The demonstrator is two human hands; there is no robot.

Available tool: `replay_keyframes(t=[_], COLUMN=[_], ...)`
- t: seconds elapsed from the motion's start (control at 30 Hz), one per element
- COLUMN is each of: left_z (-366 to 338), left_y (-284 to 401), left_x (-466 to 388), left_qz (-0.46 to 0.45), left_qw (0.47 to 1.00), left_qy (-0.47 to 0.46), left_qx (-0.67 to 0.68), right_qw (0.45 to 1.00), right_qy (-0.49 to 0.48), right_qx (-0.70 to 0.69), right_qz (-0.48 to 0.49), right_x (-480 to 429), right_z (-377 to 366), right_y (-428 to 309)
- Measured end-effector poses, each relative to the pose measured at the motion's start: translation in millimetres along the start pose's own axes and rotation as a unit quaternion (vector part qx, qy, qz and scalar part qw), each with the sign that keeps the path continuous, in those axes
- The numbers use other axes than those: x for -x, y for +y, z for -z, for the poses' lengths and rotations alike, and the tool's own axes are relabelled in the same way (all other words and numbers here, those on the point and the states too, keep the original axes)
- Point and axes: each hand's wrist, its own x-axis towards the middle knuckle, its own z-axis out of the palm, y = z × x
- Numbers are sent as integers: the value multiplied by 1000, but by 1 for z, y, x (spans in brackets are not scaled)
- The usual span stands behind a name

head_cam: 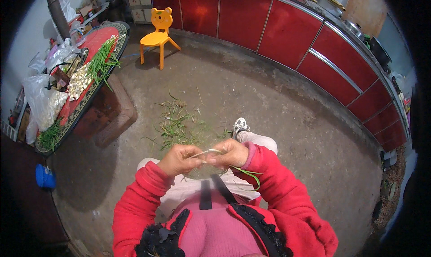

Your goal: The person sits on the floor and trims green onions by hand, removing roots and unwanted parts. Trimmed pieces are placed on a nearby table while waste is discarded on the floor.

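Observation:
My left hand [180,159] and my right hand [230,153] meet over my lap, fingertips almost touching. Between them is a thin allium stalk [214,150], like a slender spring onion, its pale end at the fingers. My right hand pinches it, and its green leaves [252,175] trail out below that wrist. The left fingers pinch a pale strand [198,154]; whether it is still joined to the stalk I cannot tell. A heap of green and dry trimmings [176,122] lies on the floor beyond my hands.
At left, an oval table [104,31] bears long green stalks [103,60], pale peeled pieces [79,81] and plastic bags [37,90]. A yellow child's chair [156,39] stands ahead. Red cabinets [245,18] curve along the right. A blue bucket [45,176] is at lower left.

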Motion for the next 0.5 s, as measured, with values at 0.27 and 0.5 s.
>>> replay_keyframes(t=[0.27,0.5], left_z=[29,25], left_y=[-1,17], left_x=[-19,-13], left_qz=[-232,-175], left_qw=[888,934], left_qy=[264,311], left_qx=[-298,-37], right_qw=[963,925], right_qy=[239,320], right_qx=[-29,-81], right_qz=[117,190], right_x=[-13,-25], right_z=[14,34], right_y=[-4,-20])
